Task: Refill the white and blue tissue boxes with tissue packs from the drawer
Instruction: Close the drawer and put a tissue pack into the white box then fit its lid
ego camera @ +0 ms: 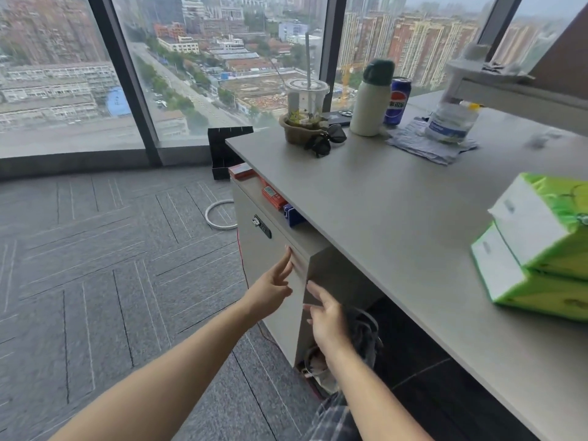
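Note:
A grey drawer cabinet (270, 259) with a black combination lock (262, 225) stands under the desk's left end, its drawer front shut. My left hand (272, 286) reaches to the drawer's top edge, fingers spread and fingertips touching the front. My right hand (326, 316) hovers open just beside the cabinet's near corner, holding nothing. Two green and white tissue packs (537, 246) lie stacked on the desk at the right edge of view. No white or blue tissue box is in view.
The grey desk (397, 218) carries a plastic cup with straw (306, 101), sunglasses (327, 140), a white flask (372, 100), a Pepsi can (396, 101), a water bottle (450, 120) on a cloth. Red and blue items (273, 195) sit atop the cabinet. A white ring (219, 214) lies on carpet.

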Motion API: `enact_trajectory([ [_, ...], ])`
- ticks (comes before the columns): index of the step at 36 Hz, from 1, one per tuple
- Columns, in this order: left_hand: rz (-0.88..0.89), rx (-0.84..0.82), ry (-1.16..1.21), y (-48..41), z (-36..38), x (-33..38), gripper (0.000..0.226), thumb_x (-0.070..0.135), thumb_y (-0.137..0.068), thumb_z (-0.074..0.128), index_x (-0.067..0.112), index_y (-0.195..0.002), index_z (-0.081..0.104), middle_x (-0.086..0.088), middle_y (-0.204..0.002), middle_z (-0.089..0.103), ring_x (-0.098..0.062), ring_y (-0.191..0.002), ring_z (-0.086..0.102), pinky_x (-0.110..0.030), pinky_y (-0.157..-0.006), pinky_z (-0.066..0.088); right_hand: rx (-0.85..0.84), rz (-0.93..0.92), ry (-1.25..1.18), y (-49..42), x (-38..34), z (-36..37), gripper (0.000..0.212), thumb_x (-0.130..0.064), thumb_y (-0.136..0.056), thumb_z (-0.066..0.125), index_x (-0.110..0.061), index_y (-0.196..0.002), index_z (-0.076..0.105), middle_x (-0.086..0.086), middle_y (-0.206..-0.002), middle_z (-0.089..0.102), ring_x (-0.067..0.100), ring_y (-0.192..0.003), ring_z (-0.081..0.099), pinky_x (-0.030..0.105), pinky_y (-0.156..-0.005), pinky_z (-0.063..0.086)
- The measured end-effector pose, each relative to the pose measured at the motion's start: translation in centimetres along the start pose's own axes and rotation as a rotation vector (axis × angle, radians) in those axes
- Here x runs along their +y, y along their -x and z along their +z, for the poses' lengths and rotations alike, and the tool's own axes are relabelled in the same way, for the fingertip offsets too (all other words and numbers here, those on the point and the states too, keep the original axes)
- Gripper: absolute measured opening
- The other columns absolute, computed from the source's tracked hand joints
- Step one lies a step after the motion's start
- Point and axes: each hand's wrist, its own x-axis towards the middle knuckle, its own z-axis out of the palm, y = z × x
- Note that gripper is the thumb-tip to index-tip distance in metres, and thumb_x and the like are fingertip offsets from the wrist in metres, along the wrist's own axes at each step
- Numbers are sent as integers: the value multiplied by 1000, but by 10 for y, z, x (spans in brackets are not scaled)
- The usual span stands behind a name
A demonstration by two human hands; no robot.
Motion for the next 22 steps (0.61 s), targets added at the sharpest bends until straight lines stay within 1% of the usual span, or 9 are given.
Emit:
enact_trajectory([
  [2, 17, 7, 5, 2, -2, 0, 84, -7, -92, 45, 46, -149, 14, 5, -153, 33, -19, -125, 53, -15, -72, 46, 0, 1, -3, 2, -4, -1, 52, 9, -95, 34, -21, -133, 55, -10, -128, 58, 10, -96, 62, 16, -74, 45],
  [4, 58, 58, 17, 5, -4, 1, 74, -4, -94, 47, 42, -148, 25, 4, -147, 45, -12, -108, 58, -22, -82, 45, -7, 16, -28, 8, -9, 2, 50, 10, -95, 35, -19, -129, 57, -7, -125, 59, 10, -93, 61, 15, -70, 46],
  [6, 109, 124, 21, 12, -8, 3, 60, -1, -94, 49, 33, -143, 41, -1, -137, 57, -13, -117, 57, -27, -97, 45, -27, 25, -76, 14, -16, 5, 47, 13, -94, 34, -15, -125, 58, -1, -125, 60, 11, -89, 59, 13, -63, 44],
  [8, 163, 205, 0, 21, -14, 6, 45, 2, -94, 53, 25, -132, 56, -1, -122, 67, -7, -112, 63, -30, -102, 47, -50, 21, -103, 21, -24, 10, 44, 13, -94, 35, -16, -117, 59, 3, -123, 62, 13, -87, 58, 13, -60, 42],
  [11, 236, 329, -6, 38, -26, 18, 26, 9, -93, 58, 22, -113, 67, 4, -103, 73, 3, -94, 67, -29, -91, 53, -104, 5, -109, 32, -41, 16, 38, 10, -95, 37, -17, -109, 60, 4, -114, 65, 13, -85, 59, 12, -59, 42],
  [14, 303, 417, 37, 55, -41, 43, 17, 15, -92, 61, 27, -100, 69, 7, -93, 75, 3, -83, 67, -21, -77, 49, -172, -28, -124, 45, -67, 21, 29, 2, -98, 43, -16, -108, 62, 2, -109, 67, 13, -86, 60, 16, -65, 46],
  [18, 444, 486, 34, 77, -59, 91, 13, 18, -90, 63, 24, -98, 71, 11, -87, 75, -4, -82, 69, -20, -74, 53, -246, -137, -124, 62, -112, 21, 23, -6, -98, 47, -17, -109, 64, 3, -106, 69, 17, -95, 65, 23, -77, 52],
  [20, 536, 509, 9, 88, -64, 120, 12, 16, -89, 64, 24, -96, 70, 9, -87, 75, -4, -82, 69, -16, -71, 53, -262, -211, -123, 70, -139, 17, 21, -7, -98, 49, -18, -107, 65, 2, -104, 69, 19, -97, 66, 23, -78, 54],
  [22, 616, 508, 2, 97, -64, 147, 12, 14, -88, 65, 22, -94, 71, 6, -89, 74, -8, -83, 69, -18, -72, 53, -258, -291, -124, 76, -164, 9, 21, -8, -97, 50, -17, -108, 65, 2, -103, 70, 18, -95, 67, 23, -76, 54],
])
